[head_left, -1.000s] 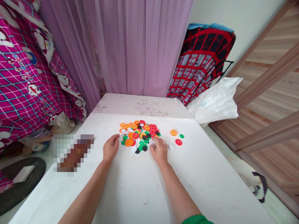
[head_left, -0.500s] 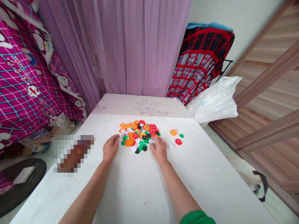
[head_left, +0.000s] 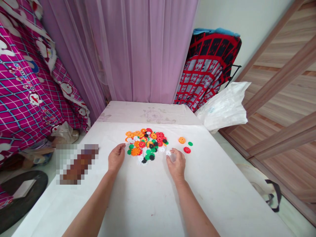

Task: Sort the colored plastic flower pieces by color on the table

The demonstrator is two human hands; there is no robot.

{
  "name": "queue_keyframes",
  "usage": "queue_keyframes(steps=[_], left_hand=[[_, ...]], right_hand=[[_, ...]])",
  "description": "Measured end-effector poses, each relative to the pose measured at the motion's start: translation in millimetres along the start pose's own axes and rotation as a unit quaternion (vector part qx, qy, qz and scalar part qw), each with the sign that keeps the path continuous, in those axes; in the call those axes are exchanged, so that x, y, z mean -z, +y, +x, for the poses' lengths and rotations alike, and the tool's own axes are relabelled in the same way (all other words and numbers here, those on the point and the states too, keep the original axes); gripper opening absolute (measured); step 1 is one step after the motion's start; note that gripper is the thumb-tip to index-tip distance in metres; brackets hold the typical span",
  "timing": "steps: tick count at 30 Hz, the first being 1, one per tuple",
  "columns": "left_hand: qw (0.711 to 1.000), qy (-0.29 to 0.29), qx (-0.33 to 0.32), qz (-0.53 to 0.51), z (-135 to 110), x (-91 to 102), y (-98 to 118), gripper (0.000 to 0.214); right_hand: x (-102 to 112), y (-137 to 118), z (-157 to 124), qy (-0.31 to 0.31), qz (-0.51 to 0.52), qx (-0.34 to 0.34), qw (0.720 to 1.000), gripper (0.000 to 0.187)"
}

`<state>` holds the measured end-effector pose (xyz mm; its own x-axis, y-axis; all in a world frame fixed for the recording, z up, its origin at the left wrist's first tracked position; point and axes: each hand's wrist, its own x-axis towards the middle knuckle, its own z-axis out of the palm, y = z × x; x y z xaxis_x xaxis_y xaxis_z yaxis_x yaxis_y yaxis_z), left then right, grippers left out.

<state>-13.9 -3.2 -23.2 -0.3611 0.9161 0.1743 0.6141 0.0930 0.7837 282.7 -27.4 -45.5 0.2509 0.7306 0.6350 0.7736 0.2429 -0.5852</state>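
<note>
A heap of small notched plastic discs (head_left: 142,144) in orange, red, green, black and white lies on the white table (head_left: 153,194). My right hand (head_left: 177,164) is just right of the heap, thumb and fingers closed on a white disc (head_left: 168,153). At the heap's left edge, my left hand (head_left: 116,158) rests with its fingers curled together. Whether anything is between them is hidden. Beyond my right hand lie an orange disc (head_left: 182,140), a green disc (head_left: 190,144) and a red disc (head_left: 187,150), apart from the heap.
A white plastic bag (head_left: 223,105) stands by the table's far right corner. Purple curtains (head_left: 145,49) hang behind the table, and a pink patterned cloth (head_left: 32,75) hangs at the left. A blurred-out patch (head_left: 79,164) covers something on the table's left side.
My right hand has moved right, away from the heap, with a white disc in it. It now covers the spot where a loose white disc lay. My left hand has hardly moved.
</note>
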Motion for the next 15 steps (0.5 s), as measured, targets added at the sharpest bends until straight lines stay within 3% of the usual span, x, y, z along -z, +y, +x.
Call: queue_keyframes(steps=[5, 8, 15], left_hand=[[1.000, -0.004, 0.004, 0.004, 0.0, 0.5, 0.0, 0.030], [1.000, -0.003, 0.001, -0.001, 0.5, 0.3, -1.1, 0.029], [1.000, -0.004, -0.001, -0.002, 0.8, 1.5, 0.5, 0.029]], right_hand=[[34.1, 39.3, 1.7, 0.067, -0.008, -0.086, 0.994, 0.039], [42.3, 53.4, 5.8, 0.063, 0.001, -0.133, 0.989, 0.045], [36.5, 51.7, 9.9, 0.007, 0.004, -0.106, 0.994, 0.050]])
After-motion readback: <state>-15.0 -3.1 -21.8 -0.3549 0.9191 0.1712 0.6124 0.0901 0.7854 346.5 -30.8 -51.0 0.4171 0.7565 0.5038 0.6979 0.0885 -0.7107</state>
